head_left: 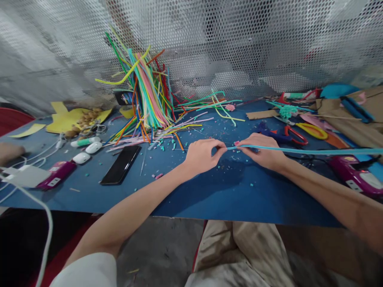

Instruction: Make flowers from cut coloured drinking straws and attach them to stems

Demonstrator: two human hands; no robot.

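Above the middle of the blue table (pixel 191 199), my left hand (pixel 205 154) pinches the left end of a light blue pipe cleaner strand (pixel 314 151). Fingers of my right hand (pixel 261 150) are closed on the same strand a little further right, and it runs on past the right edge of the view. A small pink piece (pixel 237 143) shows at my right fingertips. Under and around both hands lie small teal scraps.
Behind my left hand stands a bundle of coloured pipe cleaners (pixel 149 95). A black phone (pixel 120 164) and purple power strip (pixel 56 174) lie left; scissors (pixel 311 130) and another power strip (pixel 356 175) lie right. Another person's blurred hand (pixel 11 151) is at far left.
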